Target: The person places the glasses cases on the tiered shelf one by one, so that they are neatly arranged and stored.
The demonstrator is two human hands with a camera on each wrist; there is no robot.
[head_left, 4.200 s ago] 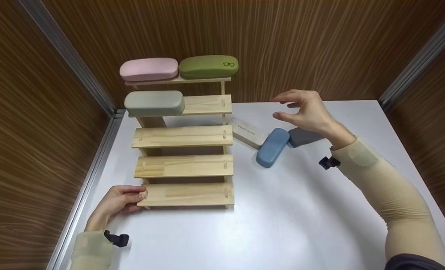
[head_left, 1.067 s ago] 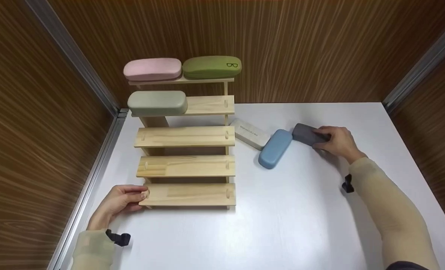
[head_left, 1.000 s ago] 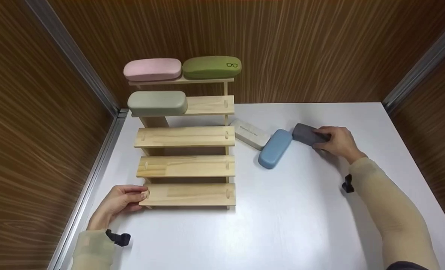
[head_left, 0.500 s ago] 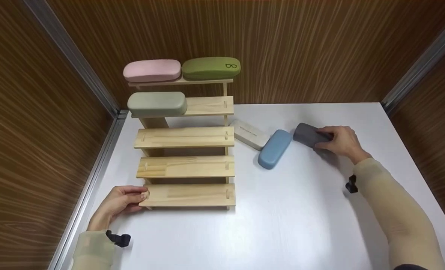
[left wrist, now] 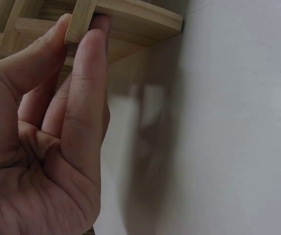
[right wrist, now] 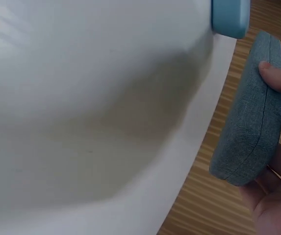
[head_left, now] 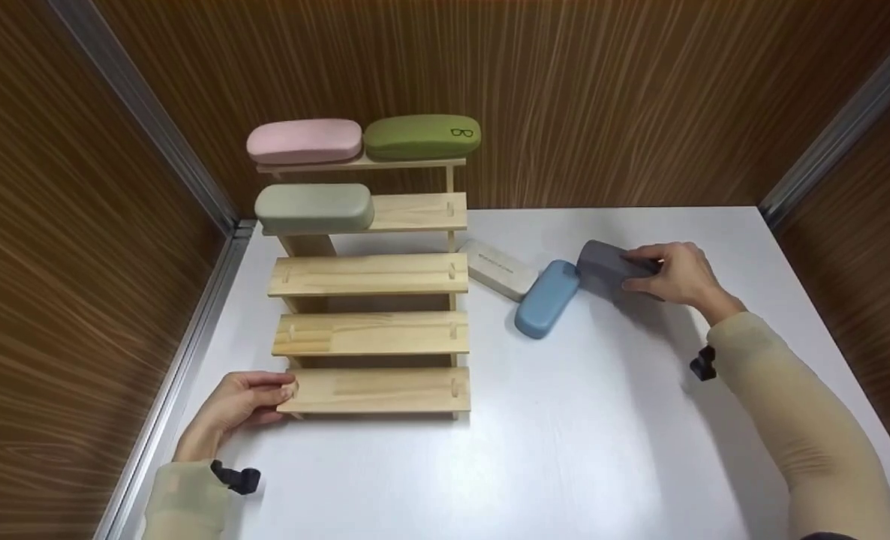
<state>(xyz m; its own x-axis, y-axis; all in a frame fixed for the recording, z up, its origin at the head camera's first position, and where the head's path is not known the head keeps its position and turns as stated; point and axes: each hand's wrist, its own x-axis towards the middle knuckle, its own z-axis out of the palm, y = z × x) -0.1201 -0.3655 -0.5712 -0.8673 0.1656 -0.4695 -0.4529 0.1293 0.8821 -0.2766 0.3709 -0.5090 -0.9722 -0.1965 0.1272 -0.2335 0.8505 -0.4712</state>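
Observation:
My left hand (head_left: pixel 229 409) pinches the left end of the lowest step of a wooden tiered display rack (head_left: pixel 385 388). In the left wrist view, the thumb and a fingertip lie on either side of the rack's wooden edge (left wrist: pixel 80 22). On the right, my right hand (head_left: pixel 684 276) grips a dark grey glasses case (head_left: pixel 604 266) between thumb and fingers. The right wrist view shows this fabric-covered case (right wrist: pixel 253 112) tilted and raised off the table. Just left of it lies a blue glasses case (head_left: pixel 546 300), touching a beige glasses case (head_left: pixel 499 268) with lettering.
A pink glasses case (head_left: pixel 304 141) and a green one (head_left: pixel 422 136) sit side by side on the top step. A pale grey-green case (head_left: pixel 314 207) occupies the second step's left half. Wood-grain walls (head_left: pixel 610 105) enclose the white table (head_left: pixel 565 450).
My right hand came down to the dark grey case, took hold of it and has now tilted and lifted it slightly. My left hand has stayed on the rack.

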